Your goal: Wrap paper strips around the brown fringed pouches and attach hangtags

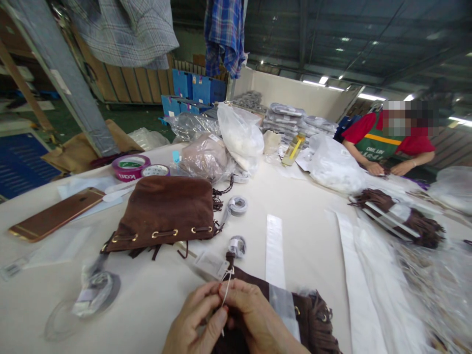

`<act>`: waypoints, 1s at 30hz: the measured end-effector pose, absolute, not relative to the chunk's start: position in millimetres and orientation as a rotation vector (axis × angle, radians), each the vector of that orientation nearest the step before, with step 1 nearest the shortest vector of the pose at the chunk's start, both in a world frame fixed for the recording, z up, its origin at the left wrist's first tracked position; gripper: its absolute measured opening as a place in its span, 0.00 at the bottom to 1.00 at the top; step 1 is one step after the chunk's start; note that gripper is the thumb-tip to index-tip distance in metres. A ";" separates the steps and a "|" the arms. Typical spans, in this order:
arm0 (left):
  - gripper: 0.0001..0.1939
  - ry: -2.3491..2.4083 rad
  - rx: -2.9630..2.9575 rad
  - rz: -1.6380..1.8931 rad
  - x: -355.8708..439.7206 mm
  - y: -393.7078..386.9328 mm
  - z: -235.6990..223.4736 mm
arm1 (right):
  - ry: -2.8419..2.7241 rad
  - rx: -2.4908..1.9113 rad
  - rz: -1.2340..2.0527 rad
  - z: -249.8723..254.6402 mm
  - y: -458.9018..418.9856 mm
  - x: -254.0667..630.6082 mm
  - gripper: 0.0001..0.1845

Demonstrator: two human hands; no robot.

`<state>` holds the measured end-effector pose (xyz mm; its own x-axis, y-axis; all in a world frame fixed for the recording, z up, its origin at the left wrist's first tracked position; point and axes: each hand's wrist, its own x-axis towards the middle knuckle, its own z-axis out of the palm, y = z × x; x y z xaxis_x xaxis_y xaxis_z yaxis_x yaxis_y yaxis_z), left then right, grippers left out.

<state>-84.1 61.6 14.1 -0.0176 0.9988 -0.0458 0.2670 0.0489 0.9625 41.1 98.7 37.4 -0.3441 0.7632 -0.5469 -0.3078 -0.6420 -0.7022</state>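
My left hand and my right hand meet at the front of the table, fingertips pinched on a thin white string. The string loops round the dark end of a strap, beside a pale hang tag. Under my hands lies a dark brown fringed bag with gold eyelets and a translucent band across it, partly hidden by my right hand. A wrapped grey strap coil rests just beyond my fingers. Behind, to the left, sits another brown drawstring bag with gold eyelets.
Left are a phone, purple tape rolls and another wrapped strap coil. White strips lie mid-table. Plastic-bagged goods stand at the back. Across at right, a co-worker handles something near a brown fringed bundle.
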 end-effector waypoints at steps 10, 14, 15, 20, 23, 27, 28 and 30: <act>0.16 1.671 1.976 1.025 -117.7 96.4 -1.9 | -0.944 -1.394 1.907 30.4 94.1 46.9 0.20; 0.25 1.515 2.122 0.782 -109.0 120.3 -3.1 | -1.237 -1.540 1.702 26.1 89.1 65.2 0.18; 0.26 1.487 2.114 0.713 -106.9 124.2 -1.8 | -1.318 -1.584 1.592 26.3 88.8 69.8 0.15; 0.22 1.336 2.140 0.538 -103.8 133.7 16.6 | -1.747 -1.565 1.077 29.2 95.9 82.6 0.10; 0.20 1.275 2.106 0.446 -103.2 136.3 27.3 | -1.843 -1.611 0.922 26.5 101.1 81.9 0.14; 0.13 1.316 1.984 0.363 -101.7 139.7 29.3 | -1.959 -1.717 0.884 21.7 102.6 77.4 0.17; 0.10 1.333 1.945 0.348 -101.8 140.8 28.5 | -1.983 -1.735 0.881 21.4 102.4 76.3 0.17; 0.05 1.353 1.836 0.331 -104.3 143.3 27.7 | -2.013 -1.777 0.871 21.9 101.9 74.4 0.17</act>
<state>-104.3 143.3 27.7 0.3900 0.8876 -0.2449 0.6746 -0.0944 0.7321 74.4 101.9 21.9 -0.1771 0.9719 -0.1550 0.7787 0.0420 -0.6260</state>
